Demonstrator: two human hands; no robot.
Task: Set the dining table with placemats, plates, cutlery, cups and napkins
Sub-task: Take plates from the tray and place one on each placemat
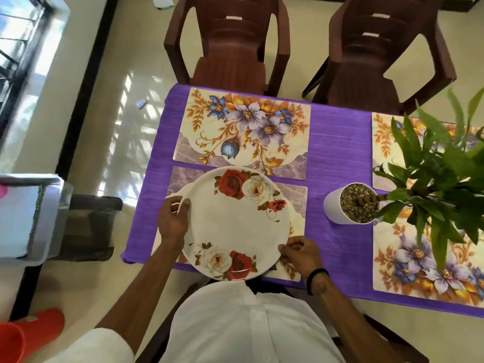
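A table covered in a purple cloth (337, 158) carries four floral placemats: far left (243, 129), near left (297, 205), far right (385, 142), near right (408, 260). A white plant pot (334, 205) stands between them.

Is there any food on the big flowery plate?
No, the plate is empty. Its white middle is bare; only printed roses show near the rim. Both hands hold its edges over the near placemat.

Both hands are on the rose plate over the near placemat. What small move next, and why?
Probably slide the plate a little away from the body and release. Its near rim overhangs the table edge, while the left hand and right hand grip opposite rims, and the near placemat shows beyond it.
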